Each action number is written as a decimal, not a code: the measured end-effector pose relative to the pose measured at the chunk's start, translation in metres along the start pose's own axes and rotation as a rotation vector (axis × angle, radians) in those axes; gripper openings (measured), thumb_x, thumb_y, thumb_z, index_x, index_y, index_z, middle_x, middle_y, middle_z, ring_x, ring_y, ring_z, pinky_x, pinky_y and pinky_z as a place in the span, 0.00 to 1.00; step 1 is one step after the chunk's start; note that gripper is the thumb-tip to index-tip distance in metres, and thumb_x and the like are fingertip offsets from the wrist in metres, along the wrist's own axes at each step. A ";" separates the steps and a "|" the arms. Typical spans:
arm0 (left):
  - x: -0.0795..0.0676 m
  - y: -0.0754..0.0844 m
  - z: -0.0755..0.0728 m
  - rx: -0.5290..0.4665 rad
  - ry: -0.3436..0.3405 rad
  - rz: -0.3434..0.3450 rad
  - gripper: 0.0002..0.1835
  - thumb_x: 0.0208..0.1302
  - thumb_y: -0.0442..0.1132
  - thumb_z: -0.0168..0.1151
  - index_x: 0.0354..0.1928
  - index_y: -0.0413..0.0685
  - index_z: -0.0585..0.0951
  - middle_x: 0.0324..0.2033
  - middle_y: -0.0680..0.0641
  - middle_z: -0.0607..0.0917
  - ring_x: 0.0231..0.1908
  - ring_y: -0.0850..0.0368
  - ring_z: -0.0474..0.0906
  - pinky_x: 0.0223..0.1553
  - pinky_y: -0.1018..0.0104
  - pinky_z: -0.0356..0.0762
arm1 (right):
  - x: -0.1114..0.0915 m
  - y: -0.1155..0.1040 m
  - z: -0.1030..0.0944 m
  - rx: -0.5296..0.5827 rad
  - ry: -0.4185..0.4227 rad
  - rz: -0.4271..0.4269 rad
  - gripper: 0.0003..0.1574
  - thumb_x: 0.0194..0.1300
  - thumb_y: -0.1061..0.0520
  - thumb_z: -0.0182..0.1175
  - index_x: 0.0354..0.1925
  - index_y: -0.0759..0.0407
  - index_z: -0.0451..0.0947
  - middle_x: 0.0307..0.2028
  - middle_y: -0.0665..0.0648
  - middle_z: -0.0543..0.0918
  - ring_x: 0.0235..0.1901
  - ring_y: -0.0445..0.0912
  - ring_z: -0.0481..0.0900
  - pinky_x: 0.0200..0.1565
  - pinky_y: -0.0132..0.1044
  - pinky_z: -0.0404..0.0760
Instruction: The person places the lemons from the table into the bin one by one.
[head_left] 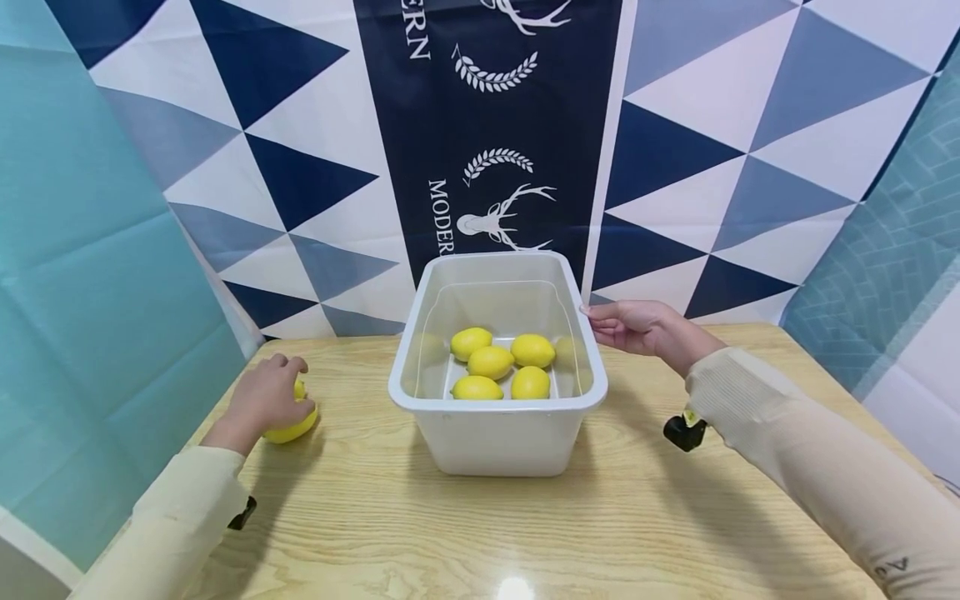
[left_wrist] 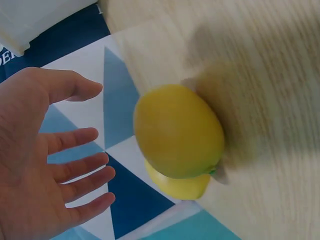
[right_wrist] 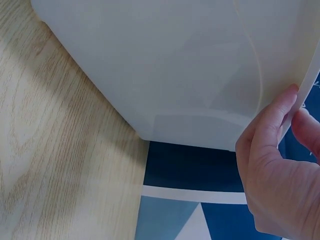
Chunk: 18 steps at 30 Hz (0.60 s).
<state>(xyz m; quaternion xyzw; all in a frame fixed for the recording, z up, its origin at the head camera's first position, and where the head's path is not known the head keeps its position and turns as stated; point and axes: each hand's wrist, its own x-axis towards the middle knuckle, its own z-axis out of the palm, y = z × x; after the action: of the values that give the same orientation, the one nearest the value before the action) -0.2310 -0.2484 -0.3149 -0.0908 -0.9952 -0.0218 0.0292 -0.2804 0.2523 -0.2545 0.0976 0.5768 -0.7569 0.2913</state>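
Observation:
At the left of the table my left hand [head_left: 270,393] hovers over lemons, its fingers spread and relaxed. In the left wrist view a near lemon [left_wrist: 178,131] partly covers another lemon [left_wrist: 179,186]; a gap shows between them and the left hand [left_wrist: 55,155]. The head view shows only part of the yellow fruit [head_left: 294,429] beneath the hand. A white plastic bin [head_left: 495,440] stands upright mid-table with several lemons [head_left: 491,363] on its floor. My right hand [head_left: 636,327] pinches the bin's right rim; in the right wrist view, thumb and fingers [right_wrist: 267,130] meet at that edge.
The light wooden table [head_left: 480,533] bears the bin and lemons. Behind it hangs a patterned cloth [head_left: 315,167] with triangles and a dark deer-print band, close to the table's back edge. A teal panel [head_left: 97,292] borders the left side.

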 end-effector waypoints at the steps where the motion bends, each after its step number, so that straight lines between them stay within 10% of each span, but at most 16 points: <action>1: 0.000 -0.001 0.001 -0.001 -0.010 -0.007 0.29 0.55 0.45 0.63 0.56 0.34 0.74 0.50 0.29 0.77 0.44 0.36 0.75 0.45 0.41 0.77 | 0.000 0.000 0.000 -0.001 0.000 0.000 0.07 0.66 0.60 0.62 0.29 0.58 0.82 0.29 0.52 0.88 0.32 0.40 0.87 0.41 0.29 0.86; 18: -0.008 -0.004 0.034 -0.005 -0.063 -0.071 0.31 0.55 0.45 0.62 0.57 0.32 0.71 0.48 0.27 0.74 0.42 0.36 0.72 0.33 0.45 0.76 | -0.001 0.001 0.001 0.011 0.007 0.003 0.11 0.68 0.60 0.59 0.28 0.57 0.83 0.28 0.51 0.88 0.31 0.39 0.87 0.40 0.29 0.86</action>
<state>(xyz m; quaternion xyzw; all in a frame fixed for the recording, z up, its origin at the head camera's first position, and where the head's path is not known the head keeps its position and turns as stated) -0.2259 -0.2525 -0.3490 -0.0562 -0.9982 -0.0224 -0.0032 -0.2793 0.2518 -0.2545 0.1031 0.5734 -0.7593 0.2899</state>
